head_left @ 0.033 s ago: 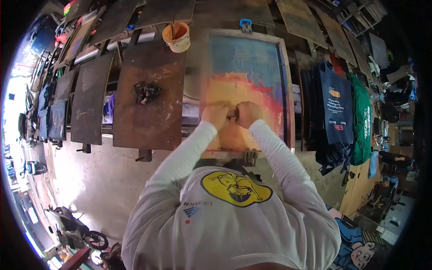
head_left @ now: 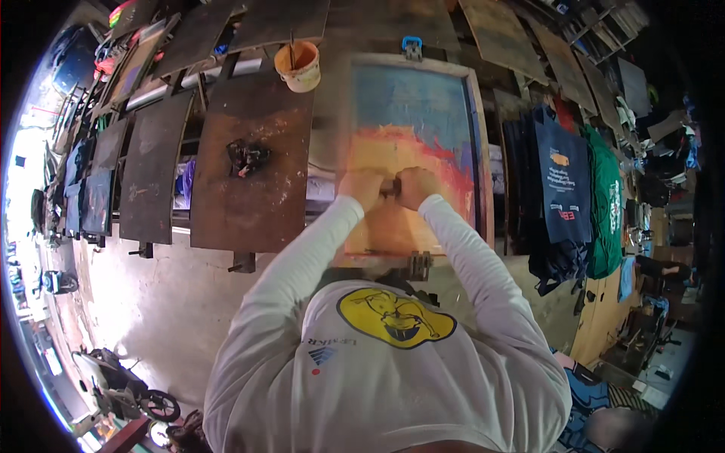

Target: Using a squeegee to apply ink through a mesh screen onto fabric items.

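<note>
My left hand point(head_left: 362, 187) and my right hand point(head_left: 418, 187) are both closed on a squeegee, its dark wooden handle point(head_left: 389, 186) showing between them. Beneath lies a screen-printing frame point(head_left: 486, 181) with a wooden rim. Its mesh is blue at the far end and orange-yellow with red smears nearer me. The squeegee's blade is hidden by my hands and blur. At the frame's far edge sits a blue-handled hinge clamp point(head_left: 411, 48). A metal fitting point(head_left: 420, 265) is at the near edge.
Left of the frame is a stained brown board point(head_left: 276, 204) with a dark crumpled lump point(head_left: 247, 157) on it. A paint-smeared white bucket point(head_left: 306, 80) stands beyond. Navy bags point(head_left: 560, 174) and a green one point(head_left: 604, 219) hang at right. A motorcycle point(head_left: 124, 389) is lower left.
Both hands, still on the squeegee, have shifted very slightly away from me over the screen. The whole view has tilted a little.
</note>
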`<state>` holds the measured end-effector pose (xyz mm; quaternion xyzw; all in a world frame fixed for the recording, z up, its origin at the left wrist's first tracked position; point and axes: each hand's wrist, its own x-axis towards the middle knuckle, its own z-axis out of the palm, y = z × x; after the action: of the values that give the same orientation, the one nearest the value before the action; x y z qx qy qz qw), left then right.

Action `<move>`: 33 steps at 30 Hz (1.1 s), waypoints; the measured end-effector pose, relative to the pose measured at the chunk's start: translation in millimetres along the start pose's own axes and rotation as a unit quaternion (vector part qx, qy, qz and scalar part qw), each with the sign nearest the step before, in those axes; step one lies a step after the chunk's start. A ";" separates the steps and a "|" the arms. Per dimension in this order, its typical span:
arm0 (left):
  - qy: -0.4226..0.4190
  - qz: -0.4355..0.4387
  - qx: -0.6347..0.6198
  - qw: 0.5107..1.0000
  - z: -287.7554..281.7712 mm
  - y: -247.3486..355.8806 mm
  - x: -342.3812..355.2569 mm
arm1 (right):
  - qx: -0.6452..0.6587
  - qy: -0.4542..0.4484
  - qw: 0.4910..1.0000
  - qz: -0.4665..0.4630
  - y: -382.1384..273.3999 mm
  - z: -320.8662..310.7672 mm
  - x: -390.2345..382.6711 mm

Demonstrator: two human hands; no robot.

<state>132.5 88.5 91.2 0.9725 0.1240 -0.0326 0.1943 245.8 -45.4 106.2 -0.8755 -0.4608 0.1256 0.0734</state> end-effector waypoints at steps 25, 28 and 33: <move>0.028 -0.030 -0.026 0.999 2.6 12.0 -25.6 | -0.056 -0.048 0.996 -0.052 -6.5 -6.0 -12.2; 0.168 -0.001 0.020 0.986 -5.8 -3.7 21.0 | -0.046 0.021 0.998 -0.027 0.7 -17.9 25.5; 0.122 -0.052 -0.007 0.991 2.8 -14.6 29.4 | -0.078 0.075 0.993 -0.038 5.3 19.4 47.0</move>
<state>157.2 107.2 79.9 0.9602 0.1969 0.0769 0.1824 269.9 -9.4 79.2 -0.8672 -0.4956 0.0209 0.0439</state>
